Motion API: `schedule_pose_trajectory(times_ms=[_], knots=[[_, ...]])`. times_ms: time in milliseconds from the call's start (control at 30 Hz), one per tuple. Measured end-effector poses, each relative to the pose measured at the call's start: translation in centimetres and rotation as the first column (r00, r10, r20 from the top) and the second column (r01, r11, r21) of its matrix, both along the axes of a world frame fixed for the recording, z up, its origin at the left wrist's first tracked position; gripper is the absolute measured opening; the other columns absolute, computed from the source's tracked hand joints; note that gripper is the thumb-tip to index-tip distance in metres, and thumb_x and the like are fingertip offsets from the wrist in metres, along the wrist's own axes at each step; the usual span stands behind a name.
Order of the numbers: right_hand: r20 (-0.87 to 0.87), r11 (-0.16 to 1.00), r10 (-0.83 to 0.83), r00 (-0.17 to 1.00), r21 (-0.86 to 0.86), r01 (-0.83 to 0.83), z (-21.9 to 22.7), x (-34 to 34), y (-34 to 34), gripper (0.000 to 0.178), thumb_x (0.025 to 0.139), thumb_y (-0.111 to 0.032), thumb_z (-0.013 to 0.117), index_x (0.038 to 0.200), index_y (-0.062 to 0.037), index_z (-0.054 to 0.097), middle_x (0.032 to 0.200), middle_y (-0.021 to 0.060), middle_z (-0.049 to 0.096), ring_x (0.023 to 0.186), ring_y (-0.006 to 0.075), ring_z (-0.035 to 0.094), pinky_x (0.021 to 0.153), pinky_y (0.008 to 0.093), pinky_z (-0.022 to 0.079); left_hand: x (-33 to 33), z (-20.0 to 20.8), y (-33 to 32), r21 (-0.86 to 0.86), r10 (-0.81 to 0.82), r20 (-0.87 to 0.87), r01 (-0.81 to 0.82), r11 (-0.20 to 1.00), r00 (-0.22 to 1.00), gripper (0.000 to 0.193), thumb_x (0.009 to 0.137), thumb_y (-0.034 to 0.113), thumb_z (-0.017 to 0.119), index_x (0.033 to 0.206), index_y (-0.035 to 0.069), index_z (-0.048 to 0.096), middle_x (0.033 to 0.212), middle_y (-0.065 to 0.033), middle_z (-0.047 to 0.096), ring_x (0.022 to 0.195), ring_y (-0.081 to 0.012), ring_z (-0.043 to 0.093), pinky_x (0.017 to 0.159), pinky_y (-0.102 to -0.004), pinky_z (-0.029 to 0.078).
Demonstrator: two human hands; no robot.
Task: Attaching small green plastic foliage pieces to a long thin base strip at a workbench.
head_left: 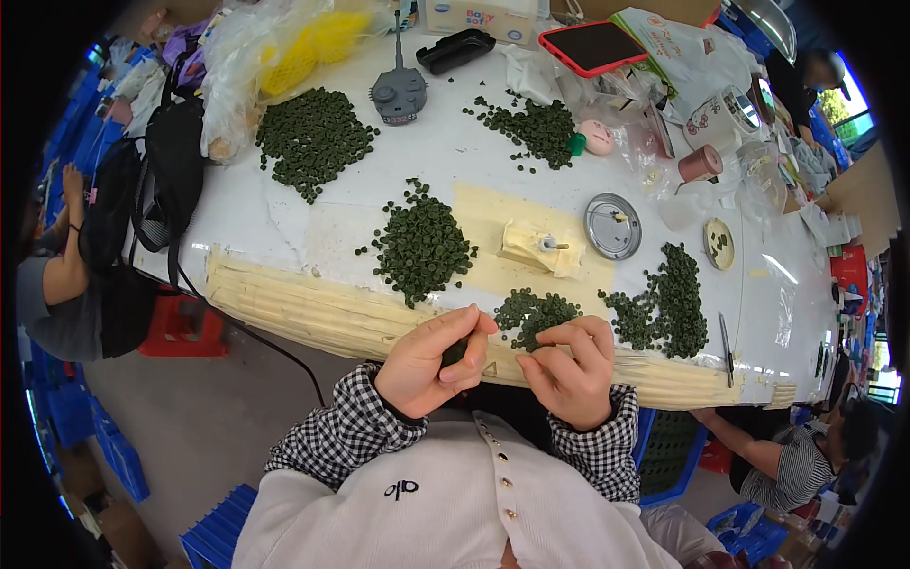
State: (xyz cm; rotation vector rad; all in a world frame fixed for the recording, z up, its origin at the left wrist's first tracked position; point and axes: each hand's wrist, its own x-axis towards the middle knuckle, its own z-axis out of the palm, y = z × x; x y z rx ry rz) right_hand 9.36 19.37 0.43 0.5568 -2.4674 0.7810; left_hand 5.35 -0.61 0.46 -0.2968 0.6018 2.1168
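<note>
My left hand [438,358] is closed at the table's front edge, its fingers curled round something dark green, of which only a bit shows in the palm. Beside it, my right hand [576,368] has thumb and forefinger brought together, and what they pinch is too small to make out. Just beyond the right fingers lies a small heap of dark green round plastic parts [533,311]. A bigger heap of green parts [424,248] sits past my left hand, and another heap [679,302] spreads to the right. A tape-wrapped block [531,251] with a small pin stands behind the small heap.
A round metal lid [612,228], a small round dish [718,244] and tweezers [727,349] lie at right. Farther back are a grey toy tank turret [398,95], more green heaps [315,140] and a red-cased phone [594,45]. A black bag [175,171] hangs left; other people sit both sides.
</note>
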Motion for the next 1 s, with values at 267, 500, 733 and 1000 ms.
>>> schedule_pose_trajectory(times_ms=[267,500,733,1000], knots=[[-0.087,0.999,0.005,0.996,-0.051,-0.009,-0.4,0.2,0.4,0.027,0.057,-0.006,0.075,0.056,-0.0038,0.048,0.062,0.0053,0.048,0.066,0.0244,0.048,0.058,0.0346,0.039,-0.1,0.5,0.4,-0.04,0.02,0.044,-0.018,0.999,0.999,0.027,0.099,0.026,0.035,0.097,0.006,0.053,0.066,0.0007,0.048,0.045,-0.0062,0.033,0.045,-0.0202,0.027],[-0.108,0.998,0.022,0.994,-0.056,-0.028,-0.4,0.3,0.9,0.029,0.061,-0.006,0.073,0.054,-0.0038,0.044,0.056,0.0059,0.04,0.058,0.0254,0.043,0.054,0.0352,0.034,-0.1,0.8,0.7,-0.034,0.044,0.073,-0.041,0.999,0.996,0.027,0.098,0.019,0.036,0.11,0.001,0.052,0.078,-0.0025,0.052,0.054,-0.0069,0.038,0.049,-0.0196,0.032],[-0.1,0.998,-0.002,0.995,-0.069,-0.005,-0.4,0.5,1.1,0.031,0.065,-0.008,0.072,0.054,-0.0045,0.043,0.053,0.005,0.038,0.055,0.0249,0.04,0.051,0.0341,0.031,-0.1,1.2,0.6,-0.06,0.043,0.063,-0.039,0.997,0.997,0.026,0.096,0.012,0.041,0.116,-0.001,0.051,0.084,-0.0027,0.055,0.058,-0.0057,0.04,0.052,-0.0187,0.034],[0.032,0.986,-0.141,0.99,-0.086,0.143,-0.1,0.1,0.1,0.018,0.061,-0.007,0.075,0.074,-0.0071,0.062,0.07,0.0031,0.053,0.071,0.023,0.047,0.065,0.0351,0.039,0.7,1.1,-0.9,-0.068,0.097,-0.026,-0.099,0.993,0.995,0.022,0.097,0.017,0.042,0.104,0.002,0.056,0.079,-0.0007,0.052,0.054,-0.0039,0.036,0.049,-0.0175,0.031]])
